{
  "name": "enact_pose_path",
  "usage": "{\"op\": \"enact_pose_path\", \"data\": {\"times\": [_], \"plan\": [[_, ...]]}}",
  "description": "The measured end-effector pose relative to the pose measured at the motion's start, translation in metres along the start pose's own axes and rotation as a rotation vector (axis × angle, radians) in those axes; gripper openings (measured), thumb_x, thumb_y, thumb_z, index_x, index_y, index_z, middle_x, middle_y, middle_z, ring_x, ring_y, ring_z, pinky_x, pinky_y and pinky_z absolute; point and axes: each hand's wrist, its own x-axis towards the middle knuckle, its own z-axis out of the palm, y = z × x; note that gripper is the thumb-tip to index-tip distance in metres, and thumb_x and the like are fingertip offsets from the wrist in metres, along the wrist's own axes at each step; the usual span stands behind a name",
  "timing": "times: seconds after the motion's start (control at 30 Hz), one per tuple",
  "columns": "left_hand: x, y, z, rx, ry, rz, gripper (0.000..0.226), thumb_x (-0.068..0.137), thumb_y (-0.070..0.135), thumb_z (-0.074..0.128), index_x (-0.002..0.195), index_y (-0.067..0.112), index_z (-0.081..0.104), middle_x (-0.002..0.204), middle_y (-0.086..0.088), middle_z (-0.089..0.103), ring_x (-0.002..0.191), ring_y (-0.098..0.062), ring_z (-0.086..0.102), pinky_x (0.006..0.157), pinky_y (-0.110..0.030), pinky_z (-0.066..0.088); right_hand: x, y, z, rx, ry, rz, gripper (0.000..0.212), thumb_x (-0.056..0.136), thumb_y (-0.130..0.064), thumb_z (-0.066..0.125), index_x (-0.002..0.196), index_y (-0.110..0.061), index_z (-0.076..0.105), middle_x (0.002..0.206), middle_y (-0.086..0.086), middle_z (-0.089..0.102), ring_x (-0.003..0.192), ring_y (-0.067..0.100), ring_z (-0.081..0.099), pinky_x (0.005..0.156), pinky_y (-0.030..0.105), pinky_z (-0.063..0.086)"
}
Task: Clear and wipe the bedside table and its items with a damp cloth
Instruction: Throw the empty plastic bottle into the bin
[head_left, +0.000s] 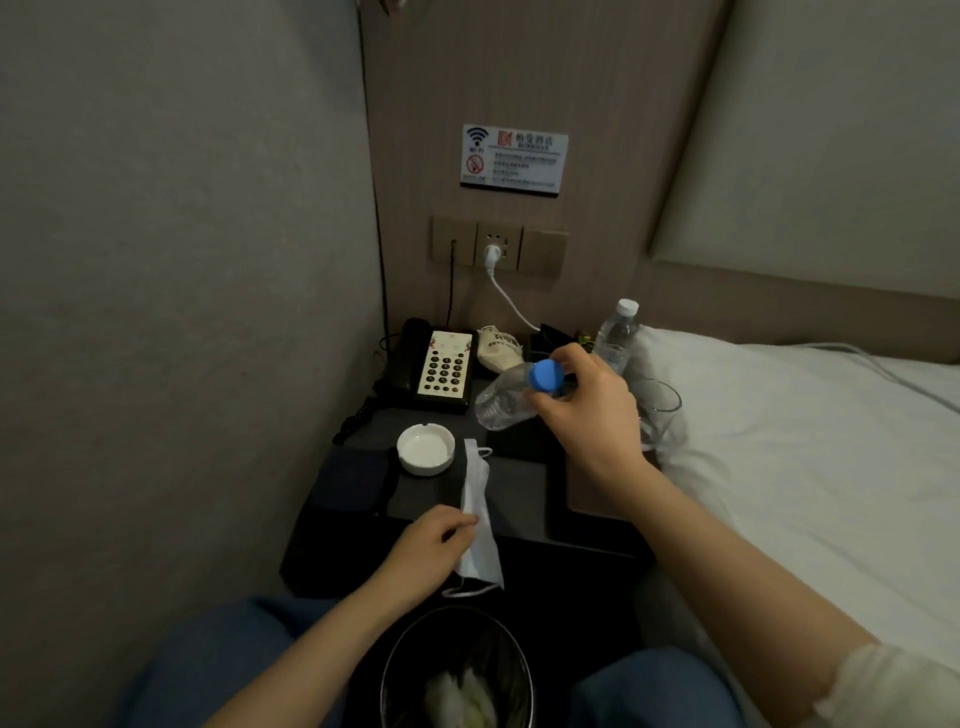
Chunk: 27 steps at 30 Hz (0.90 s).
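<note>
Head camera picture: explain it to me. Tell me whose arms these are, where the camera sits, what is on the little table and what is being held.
There is no machine here. One camera sits on a person's head, looking forward and down, so the arms are the wearer's own. The right hand grips a clear bottle with a blue cap, tilted above the dark bedside table. The left hand pinches a white face mask at the table's front edge. On the table are a telephone, a white ashtray, a small cloth pouch, a white-capped water bottle and a drinking glass. A waste bin stands between the knees.
</note>
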Motion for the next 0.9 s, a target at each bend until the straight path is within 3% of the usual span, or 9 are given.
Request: {"op": "enact_pose_path", "data": {"times": [0.17, 0.43, 0.6, 0.67, 0.73, 0.83, 0.9], "plan": [[-0.028, -0.026, -0.009, 0.015, -0.057, -0.052, 0.025, 0.097, 0.016, 0.054, 0.118, 0.01, 0.067, 0.113, 0.001, 0.061, 0.105, -0.008, 0.057, 0.091, -0.016, 0.042, -0.021, -0.013, -0.01, 0.033, -0.018, -0.017, 0.026, 0.079, -0.038, 0.073, 0.095, -0.027, 0.056, 0.094, -0.006, 0.064, 0.078, 0.014, 0.062, 0.065, 0.036, 0.053], [-0.058, -0.067, 0.003, 0.048, -0.172, -0.186, 0.023, 0.093, 0.018, 0.06, 0.114, 0.013, 0.07, 0.113, 0.002, 0.067, 0.102, -0.006, 0.06, 0.088, -0.017, 0.046, -0.065, -0.026, 0.002, -0.131, -0.349, -0.036, 0.033, 0.078, -0.043, 0.072, 0.104, -0.028, 0.057, 0.087, -0.01, 0.059, 0.076, 0.011, 0.056, 0.058, 0.026, 0.038], [-0.064, -0.066, 0.011, 0.139, -0.236, -0.197, 0.021, 0.092, 0.023, 0.058, 0.095, 0.012, 0.075, 0.097, -0.004, 0.073, 0.094, -0.014, 0.067, 0.086, -0.033, 0.052, -0.079, -0.026, 0.017, -0.305, -0.564, 0.004, 0.037, 0.08, -0.044, 0.068, 0.109, -0.024, 0.056, 0.091, -0.004, 0.059, 0.082, 0.022, 0.059, 0.061, 0.029, 0.039], [-0.065, -0.067, 0.013, 0.16, -0.242, -0.205, 0.021, 0.093, 0.024, 0.057, 0.082, 0.017, 0.073, 0.078, 0.001, 0.067, 0.078, -0.012, 0.065, 0.072, -0.03, 0.051, -0.083, -0.024, 0.025, -0.353, -0.646, 0.034, 0.037, 0.081, -0.042, 0.067, 0.11, -0.022, 0.057, 0.096, 0.001, 0.061, 0.081, 0.024, 0.057, 0.063, 0.031, 0.043], [-0.067, -0.067, 0.016, 0.161, -0.248, -0.222, 0.027, 0.094, 0.025, 0.056, 0.069, 0.016, 0.063, 0.062, 0.0, 0.052, 0.058, -0.009, 0.051, 0.059, -0.026, 0.039, -0.089, -0.021, 0.035, -0.396, -0.701, 0.048, 0.037, 0.082, -0.042, 0.066, 0.11, -0.02, 0.057, 0.101, 0.003, 0.063, 0.085, 0.026, 0.059, 0.066, 0.034, 0.049], [-0.068, -0.069, 0.02, 0.184, -0.258, -0.247, 0.033, 0.093, 0.022, 0.054, 0.063, 0.01, 0.048, 0.06, -0.007, 0.04, 0.055, -0.014, 0.039, 0.058, -0.028, 0.029, -0.094, -0.014, 0.047, -0.425, -0.767, 0.089, 0.039, 0.082, -0.042, 0.067, 0.112, -0.019, 0.058, 0.105, 0.005, 0.064, 0.092, 0.027, 0.062, 0.072, 0.038, 0.055], [-0.068, -0.072, 0.02, 0.197, -0.253, -0.265, 0.03, 0.092, 0.021, 0.053, 0.064, 0.011, 0.051, 0.06, -0.007, 0.043, 0.058, -0.015, 0.043, 0.059, -0.029, 0.03, -0.095, -0.009, 0.052, -0.454, -0.824, 0.117, 0.042, 0.082, -0.044, 0.068, 0.115, -0.018, 0.06, 0.105, 0.005, 0.064, 0.091, 0.026, 0.063, 0.072, 0.037, 0.055]]}}
